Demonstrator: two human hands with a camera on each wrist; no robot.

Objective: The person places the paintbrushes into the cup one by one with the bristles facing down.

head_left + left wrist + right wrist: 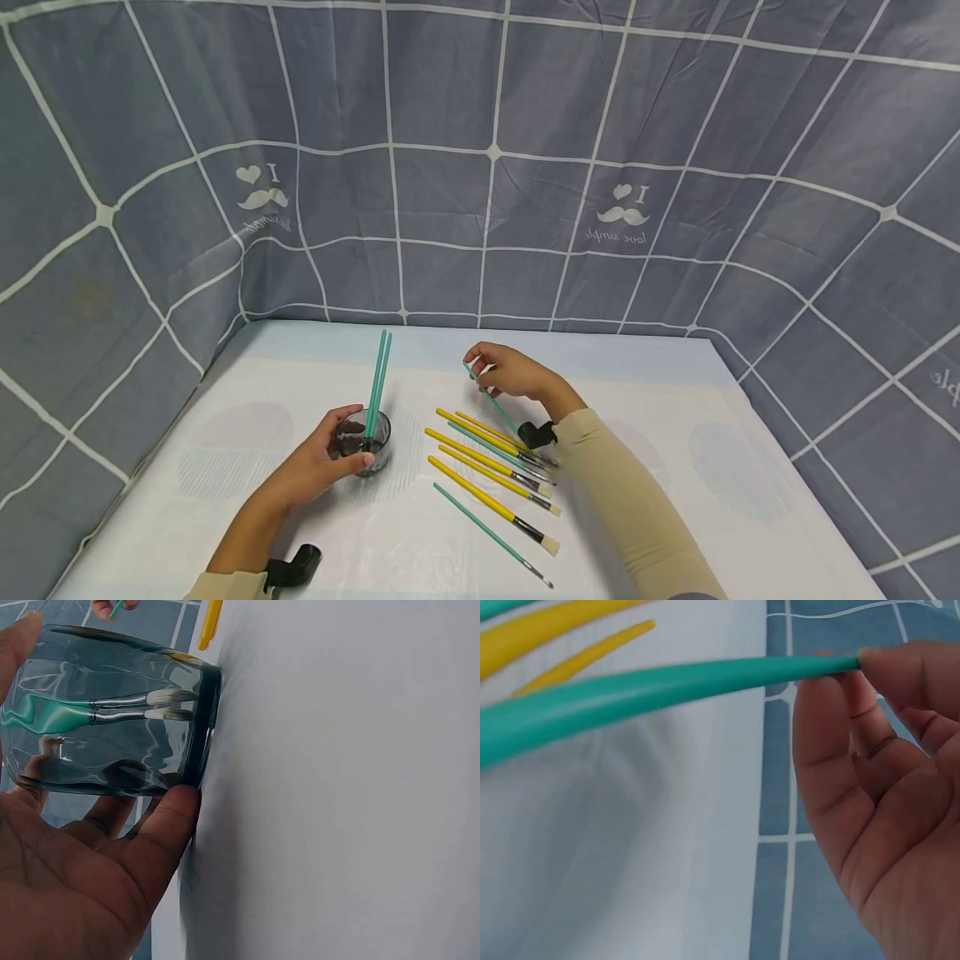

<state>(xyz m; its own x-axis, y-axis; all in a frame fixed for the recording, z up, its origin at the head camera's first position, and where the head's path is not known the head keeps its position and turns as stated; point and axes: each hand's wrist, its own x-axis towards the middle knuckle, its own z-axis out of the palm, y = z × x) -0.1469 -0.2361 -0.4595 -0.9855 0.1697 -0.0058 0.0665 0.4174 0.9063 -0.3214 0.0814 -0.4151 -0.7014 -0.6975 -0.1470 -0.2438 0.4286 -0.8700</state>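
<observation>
A clear glass [381, 450] stands on the table's left part, and my left hand [311, 475] holds it with fingers and thumb around its side. Two teal paintbrushes [379, 375] lean in the glass, handles up; the left wrist view shows their pale bristles [171, 714] near its bottom. Beyond the row of loose brushes, my right hand [513, 372] pinches another teal paintbrush [667, 684] by the thin end of its handle. That brush slants down toward the right wrist, its bristle end hidden behind the black wrist camera in the head view.
Several yellow paintbrushes [471, 488] lie side by side between the hands, bristles toward the right. A teal brush [480, 524] lies nearest the front, and another teal brush [480, 440] lies among the yellow ones. A grey checked curtain [442, 200] surrounds the white table [247, 492].
</observation>
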